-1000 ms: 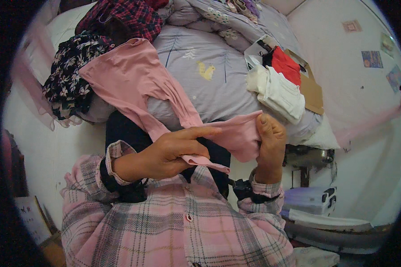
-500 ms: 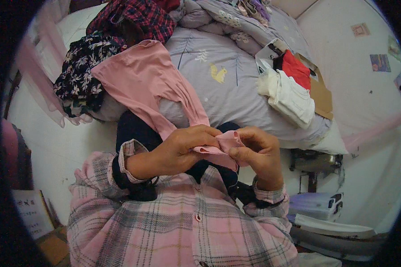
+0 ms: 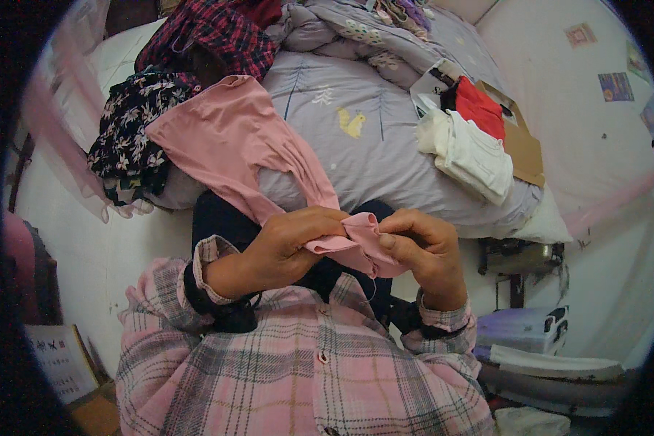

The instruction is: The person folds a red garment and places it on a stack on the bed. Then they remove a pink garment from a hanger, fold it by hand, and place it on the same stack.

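A pair of pink leggings (image 3: pixel 218 127) stretches from the bed down to my lap, its wide end on the bed and both narrow legs running toward me. My left hand (image 3: pixel 287 243) grips the gathered leg ends, with the thumb on top. Just right of it, my right hand (image 3: pixel 425 251) pinches the folded edge of the same cloth between thumb and fingers. A bunched pink fold shows between the two hands. Some fingertips are hidden behind the cloth.
Dark floral clothing (image 3: pixel 134 138) and a red-and-black checked garment (image 3: pixel 211 40) lie at the bed's left. On the grey-lilac bed sheet (image 3: pixel 320 145), a cardboard box (image 3: pixel 523 149) sits right, beside folded white clothing (image 3: pixel 469 156) and a red garment (image 3: pixel 479 109). Below stands a purple-lidded container (image 3: pixel 519 330).
The pink cloth between my hands has shifted and its fold looks different. Both hands keep their hold in nearly the same place. The view has moved slightly.
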Demonstrator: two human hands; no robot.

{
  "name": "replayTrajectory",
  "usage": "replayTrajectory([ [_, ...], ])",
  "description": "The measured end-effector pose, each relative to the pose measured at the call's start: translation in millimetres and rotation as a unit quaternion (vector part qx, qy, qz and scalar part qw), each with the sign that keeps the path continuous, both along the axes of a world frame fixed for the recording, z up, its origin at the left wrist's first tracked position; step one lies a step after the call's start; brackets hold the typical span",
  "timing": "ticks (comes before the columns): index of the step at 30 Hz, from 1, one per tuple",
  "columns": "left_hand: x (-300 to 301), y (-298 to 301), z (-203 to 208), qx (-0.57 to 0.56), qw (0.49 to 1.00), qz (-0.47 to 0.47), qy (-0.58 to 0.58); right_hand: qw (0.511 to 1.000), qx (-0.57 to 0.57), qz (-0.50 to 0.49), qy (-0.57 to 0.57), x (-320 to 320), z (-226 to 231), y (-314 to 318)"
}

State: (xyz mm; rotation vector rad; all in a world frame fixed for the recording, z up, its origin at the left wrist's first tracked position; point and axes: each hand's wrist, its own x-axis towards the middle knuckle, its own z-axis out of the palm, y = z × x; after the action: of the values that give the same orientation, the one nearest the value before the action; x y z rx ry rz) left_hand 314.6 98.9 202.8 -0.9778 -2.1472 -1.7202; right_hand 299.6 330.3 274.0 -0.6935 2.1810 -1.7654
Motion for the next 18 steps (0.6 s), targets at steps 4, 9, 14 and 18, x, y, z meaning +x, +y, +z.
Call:
replayTrajectory([
  [4, -0.8, -0.6, 0.8, -0.002, 1.000, -0.008, 0.009, 1.000, -0.006, 0.007, 0.025, -2.6, 0.2, 1.8],
  [9, -0.7, -0.9, 1.1, 0.009, 1.000, -0.019, 0.014, 1.000, -0.028, 0.007, -0.008, -0.4, 2.7, 3.4],
  [14, 1.7, 1.2, 4.8, 0.018, 0.999, 0.021, 0.017, 0.998, -0.032, 0.000, -0.049, 0.7, 1.4, 2.1],
  [18, 2.9, -1.0, 9.1, 0.025, 0.997, 0.053, 0.045, 0.997, -0.051, -0.018, -0.055, -0.9, -2.8, -2.4],
])
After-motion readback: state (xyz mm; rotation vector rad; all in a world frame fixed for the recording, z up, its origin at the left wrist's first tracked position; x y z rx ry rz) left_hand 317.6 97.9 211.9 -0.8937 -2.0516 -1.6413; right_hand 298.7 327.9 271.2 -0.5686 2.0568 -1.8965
